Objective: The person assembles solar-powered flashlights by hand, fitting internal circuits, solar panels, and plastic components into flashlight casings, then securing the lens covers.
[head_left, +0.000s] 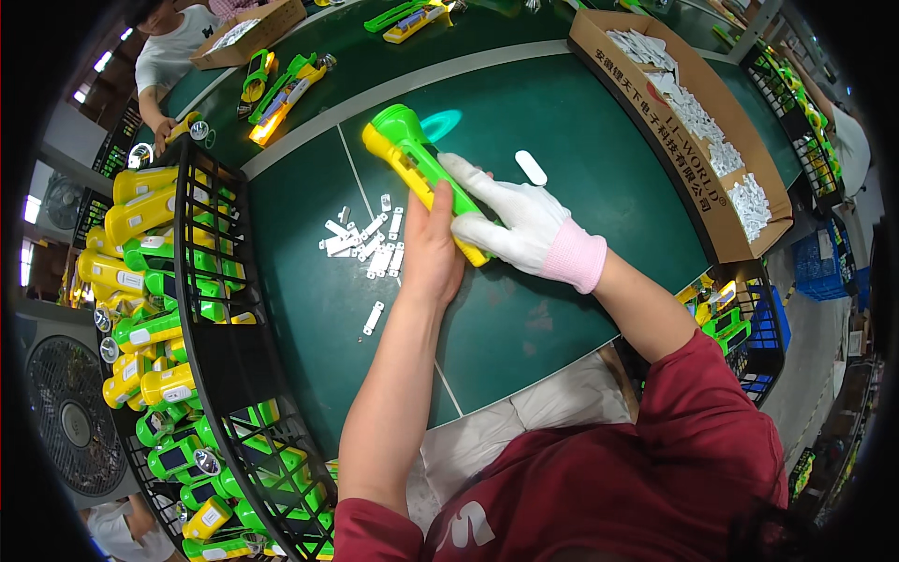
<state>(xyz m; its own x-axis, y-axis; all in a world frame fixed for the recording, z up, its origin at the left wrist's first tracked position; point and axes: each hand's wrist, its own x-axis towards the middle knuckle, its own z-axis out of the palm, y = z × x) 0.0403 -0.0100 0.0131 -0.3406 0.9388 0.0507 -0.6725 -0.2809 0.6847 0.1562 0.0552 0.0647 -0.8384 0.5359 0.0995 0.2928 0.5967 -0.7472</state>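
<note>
A green-and-yellow flashlight (pixel 403 133) is held at a slant above the green tabletop (pixel 590 309), its wide head toward the upper left. My bare left hand (pixel 434 248) wraps round its yellow side from below. My right hand (pixel 515 220), in a white glove with a pink cuff, grips the green side, thumb and fingers closed along the body. A teal glow (pixel 442 125) lies on the table beside the flashlight's head. To the left of my hands is a loose pile of small white plastic pieces (pixel 370 242). One white oval piece (pixel 531 168) lies beyond my right hand.
A black crate (pixel 201 328) full of yellow and green flashlights stands at the left. At the right, a long cardboard box (pixel 646 122) holds many white pieces. Flashlight halves (pixel 286 94) lie on the dark strip beyond, near a co-worker's hand (pixel 164 131).
</note>
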